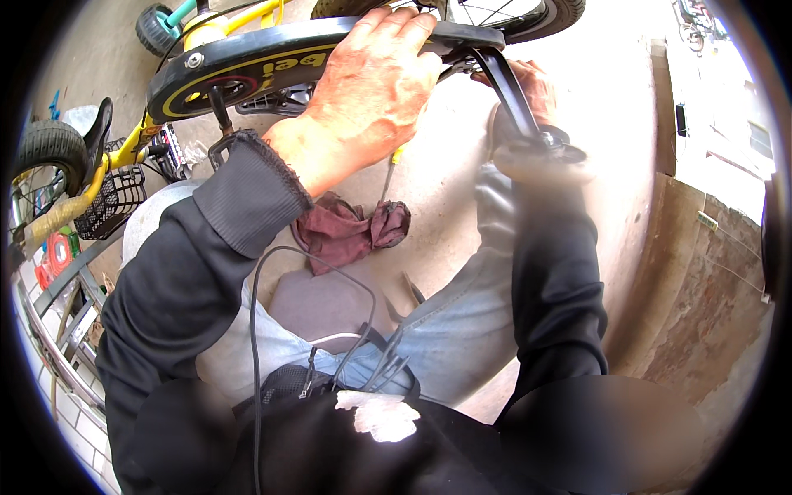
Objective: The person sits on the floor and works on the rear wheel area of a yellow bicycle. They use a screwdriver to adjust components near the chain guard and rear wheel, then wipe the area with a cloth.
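Note:
A children's bicycle with a yellow frame (260,16) lies across the top of the view. Its black chain guard (280,58) has a yellow outline. My left hand (371,87) is closed over the guard, fingers curled across its upper edge. From the wheel hub a black metal bracket (505,91) slants down to a blurred round end. Behind this bracket my right hand (532,87) has curled fingers near the hub; what they grip is hidden. A crank and pedal (221,148) hang beneath the guard, near my left cuff.
On the floor between my legs lies a maroon cloth (351,227); beside it is a thin tool with a yellow handle (398,154). Another yellow bicycle (124,153) with a black basket (111,198) is at left. A worn wall (701,289) runs along the right. A cable (256,355) loops before me.

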Demonstrator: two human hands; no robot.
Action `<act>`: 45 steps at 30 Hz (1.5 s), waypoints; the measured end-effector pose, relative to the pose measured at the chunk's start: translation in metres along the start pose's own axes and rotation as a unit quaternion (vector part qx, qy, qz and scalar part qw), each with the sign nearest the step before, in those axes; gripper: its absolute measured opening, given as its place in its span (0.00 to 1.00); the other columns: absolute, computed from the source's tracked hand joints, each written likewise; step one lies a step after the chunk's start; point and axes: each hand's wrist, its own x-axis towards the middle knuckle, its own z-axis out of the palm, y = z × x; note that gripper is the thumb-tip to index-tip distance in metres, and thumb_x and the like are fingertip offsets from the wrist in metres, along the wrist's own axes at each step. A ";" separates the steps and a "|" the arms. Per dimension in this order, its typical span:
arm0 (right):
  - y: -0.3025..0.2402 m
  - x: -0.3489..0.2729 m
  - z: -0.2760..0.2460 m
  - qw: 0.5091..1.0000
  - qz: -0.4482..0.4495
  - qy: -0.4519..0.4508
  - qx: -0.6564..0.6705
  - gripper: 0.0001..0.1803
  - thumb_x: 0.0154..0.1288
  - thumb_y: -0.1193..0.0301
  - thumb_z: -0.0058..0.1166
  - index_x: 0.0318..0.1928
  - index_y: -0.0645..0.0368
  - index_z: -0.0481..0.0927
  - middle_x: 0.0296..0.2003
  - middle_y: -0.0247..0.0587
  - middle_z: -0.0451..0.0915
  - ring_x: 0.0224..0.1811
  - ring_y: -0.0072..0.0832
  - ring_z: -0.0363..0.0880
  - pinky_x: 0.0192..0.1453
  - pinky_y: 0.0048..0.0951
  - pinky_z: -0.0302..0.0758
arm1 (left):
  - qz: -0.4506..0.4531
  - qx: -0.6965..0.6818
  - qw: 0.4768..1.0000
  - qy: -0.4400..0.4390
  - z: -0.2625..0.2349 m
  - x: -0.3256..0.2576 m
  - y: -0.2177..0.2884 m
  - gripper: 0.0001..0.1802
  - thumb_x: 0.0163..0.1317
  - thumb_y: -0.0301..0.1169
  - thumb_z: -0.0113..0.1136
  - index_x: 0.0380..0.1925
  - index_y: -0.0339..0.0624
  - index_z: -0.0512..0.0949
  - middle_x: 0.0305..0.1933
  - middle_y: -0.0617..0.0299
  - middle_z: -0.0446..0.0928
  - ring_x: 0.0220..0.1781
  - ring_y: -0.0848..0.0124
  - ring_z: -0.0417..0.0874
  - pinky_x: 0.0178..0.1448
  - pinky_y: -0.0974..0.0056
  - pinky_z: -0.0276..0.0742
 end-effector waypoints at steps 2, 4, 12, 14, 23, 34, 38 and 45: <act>0.003 0.002 0.004 0.997 0.028 0.022 -0.069 0.09 0.53 0.61 0.66 0.35 0.46 0.85 0.34 0.30 0.84 0.44 0.34 0.79 0.46 0.38 0.77 | 0.003 -0.004 1.000 -0.001 -0.001 0.000 0.000 0.11 0.52 0.29 0.66 0.33 0.35 0.79 0.60 0.47 0.72 0.63 0.52 0.71 0.69 0.51 0.64; 0.009 0.005 0.003 0.993 0.031 0.033 -0.108 0.10 0.52 0.61 0.67 0.35 0.45 0.85 0.34 0.29 0.83 0.44 0.33 0.79 0.46 0.37 0.77 | 0.004 -0.008 1.000 0.000 0.000 0.000 0.000 0.11 0.51 0.29 0.66 0.33 0.35 0.79 0.60 0.47 0.72 0.63 0.52 0.71 0.70 0.51 0.64; -0.004 0.004 -0.010 0.983 0.005 0.106 -0.151 0.08 0.52 0.64 0.66 0.35 0.45 0.83 0.33 0.27 0.82 0.42 0.31 0.80 0.41 0.35 0.78 | 0.005 -0.007 1.000 0.002 -0.001 -0.001 -0.001 0.10 0.52 0.29 0.66 0.32 0.35 0.78 0.60 0.47 0.72 0.63 0.52 0.72 0.70 0.52 0.64; -0.003 0.004 -0.007 0.988 0.026 0.095 -0.115 0.09 0.53 0.64 0.66 0.36 0.45 0.83 0.35 0.28 0.82 0.43 0.32 0.81 0.41 0.36 0.77 | 0.008 -0.003 1.000 0.000 -0.001 -0.001 0.000 0.10 0.52 0.29 0.66 0.32 0.35 0.78 0.60 0.47 0.72 0.63 0.52 0.72 0.70 0.51 0.64; 0.010 0.001 0.012 0.997 0.060 0.010 0.037 0.12 0.53 0.71 0.64 0.41 0.48 0.84 0.39 0.38 0.83 0.43 0.40 0.82 0.45 0.38 0.77 | 0.007 0.006 1.000 -0.006 0.001 0.000 0.000 0.12 0.51 0.29 0.66 0.34 0.36 0.78 0.60 0.48 0.72 0.64 0.52 0.71 0.70 0.51 0.64; 0.024 0.002 0.029 0.998 0.021 0.047 0.021 0.13 0.51 0.74 0.65 0.40 0.50 0.85 0.39 0.42 0.83 0.43 0.41 0.82 0.46 0.39 0.77 | 0.004 0.013 1.000 -0.007 0.001 0.000 0.002 0.13 0.50 0.29 0.67 0.35 0.37 0.79 0.60 0.48 0.72 0.64 0.52 0.71 0.70 0.51 0.64; 0.007 0.004 0.003 0.998 0.024 0.037 -0.054 0.11 0.53 0.67 0.65 0.40 0.48 0.86 0.40 0.35 0.83 0.46 0.37 0.81 0.48 0.36 0.77 | 0.004 0.009 1.000 -0.007 0.001 -0.002 0.000 0.12 0.51 0.30 0.67 0.34 0.36 0.79 0.60 0.48 0.72 0.64 0.52 0.71 0.70 0.51 0.64; 0.013 0.001 -0.003 0.995 0.066 0.023 -0.074 0.11 0.55 0.66 0.65 0.41 0.47 0.86 0.39 0.33 0.84 0.44 0.36 0.82 0.48 0.36 0.78 | 0.004 -0.024 1.000 -0.002 -0.001 0.000 0.001 0.10 0.52 0.29 0.66 0.32 0.35 0.79 0.61 0.47 0.71 0.64 0.52 0.71 0.71 0.51 0.63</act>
